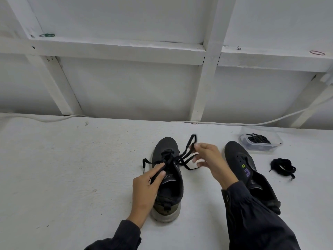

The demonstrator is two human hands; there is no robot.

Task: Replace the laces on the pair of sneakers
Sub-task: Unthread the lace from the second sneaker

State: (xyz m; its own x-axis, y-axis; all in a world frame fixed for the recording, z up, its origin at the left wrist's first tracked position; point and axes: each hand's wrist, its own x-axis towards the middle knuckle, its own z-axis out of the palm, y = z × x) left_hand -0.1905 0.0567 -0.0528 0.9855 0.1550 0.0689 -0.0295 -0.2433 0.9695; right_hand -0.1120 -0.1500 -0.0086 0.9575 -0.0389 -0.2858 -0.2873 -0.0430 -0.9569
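Two black sneakers stand on the white table with their toes pointing away from me. The left sneaker carries a black lace crossed near its toe. My left hand pinches one strand of that lace over the tongue between thumb and forefinger. My right hand pinches a loop of the same lace, drawn out to the right above the table. The right sneaker has bare eyelets and lies partly under my right sleeve.
A coiled black lace lies loose right of the right sneaker. Behind it stands a clear plastic container holding more black laces. A white cable runs along the table's far edge below a white framed wall.
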